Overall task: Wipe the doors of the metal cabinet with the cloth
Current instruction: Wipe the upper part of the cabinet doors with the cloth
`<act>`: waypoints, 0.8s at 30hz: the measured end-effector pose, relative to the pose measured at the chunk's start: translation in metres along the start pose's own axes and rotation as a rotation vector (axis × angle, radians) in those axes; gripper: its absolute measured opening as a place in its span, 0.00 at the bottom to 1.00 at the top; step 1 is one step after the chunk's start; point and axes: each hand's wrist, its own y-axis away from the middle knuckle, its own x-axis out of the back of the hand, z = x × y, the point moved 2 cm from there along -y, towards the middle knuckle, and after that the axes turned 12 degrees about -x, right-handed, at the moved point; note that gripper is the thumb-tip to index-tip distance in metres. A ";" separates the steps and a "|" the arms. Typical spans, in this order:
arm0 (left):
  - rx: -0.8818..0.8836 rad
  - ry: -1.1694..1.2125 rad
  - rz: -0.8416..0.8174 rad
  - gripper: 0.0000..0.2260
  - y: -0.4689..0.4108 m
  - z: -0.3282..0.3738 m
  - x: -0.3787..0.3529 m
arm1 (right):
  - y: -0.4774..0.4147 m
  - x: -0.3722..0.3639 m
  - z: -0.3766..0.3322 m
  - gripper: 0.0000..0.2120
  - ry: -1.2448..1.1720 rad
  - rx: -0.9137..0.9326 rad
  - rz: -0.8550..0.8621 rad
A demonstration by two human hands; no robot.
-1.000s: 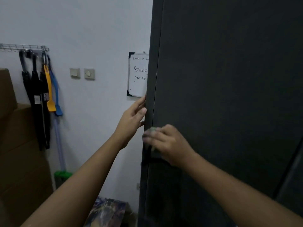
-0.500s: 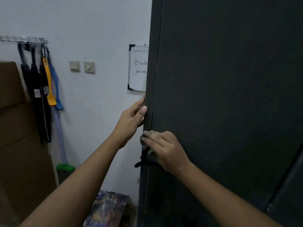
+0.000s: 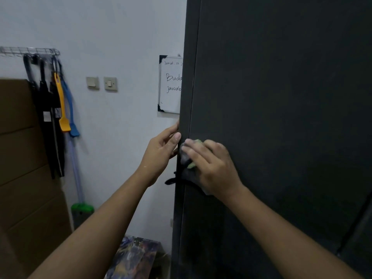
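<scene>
Cloth point(image 3: 185, 158): at left edge of door point(image 3: 281, 117), pressed under spread fingers of right hand point(image 3: 211, 168).
Left hand point(image 3: 161, 150): straight fingers brace that edge.

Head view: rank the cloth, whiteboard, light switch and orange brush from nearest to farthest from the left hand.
1. cloth, just right of the left hand.
2. whiteboard, above it on the wall.
3. light switch, up and to the left.
4. orange brush, hanging far left.
</scene>
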 end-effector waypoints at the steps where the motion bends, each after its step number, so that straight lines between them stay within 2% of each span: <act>1: 0.008 0.009 0.009 0.16 0.000 -0.001 0.000 | 0.006 -0.006 -0.003 0.21 0.004 0.074 -0.063; 5: 0.025 0.011 0.010 0.15 -0.002 0.000 0.000 | 0.039 -0.019 -0.013 0.26 0.121 0.538 -0.501; 7: 0.032 0.007 0.001 0.15 -0.001 0.001 0.001 | 0.036 -0.013 -0.009 0.25 0.173 0.642 -0.562; 9: 0.044 0.019 -0.002 0.16 0.000 0.001 0.003 | 0.011 -0.003 0.002 0.22 0.115 0.587 -0.435; 12: 0.073 0.044 -0.003 0.16 0.002 0.000 0.005 | -0.037 0.019 0.021 0.20 -0.005 0.281 -0.162; 14: 0.088 0.034 0.000 0.16 0.003 -0.003 0.005 | -0.052 0.021 0.019 0.18 -0.040 0.129 -0.058; 15: 0.097 0.039 0.003 0.16 0.003 -0.004 0.006 | -0.051 0.018 0.014 0.18 -0.036 0.115 -0.041; 18: 0.094 0.028 0.000 0.16 0.003 -0.002 0.006 | -0.027 0.001 0.004 0.24 0.028 0.259 -0.184; 20: 0.008 -0.082 0.033 0.15 0.001 0.005 0.004 | -0.001 -0.006 0.004 0.28 0.073 0.387 -0.340; 22: -0.124 -0.201 0.116 0.14 -0.004 0.015 -0.001 | 0.023 -0.006 0.010 0.27 0.114 0.462 -0.432; 24: -0.188 -0.224 0.160 0.16 -0.010 0.025 -0.010 | 0.038 0.004 0.023 0.24 0.118 0.484 -0.436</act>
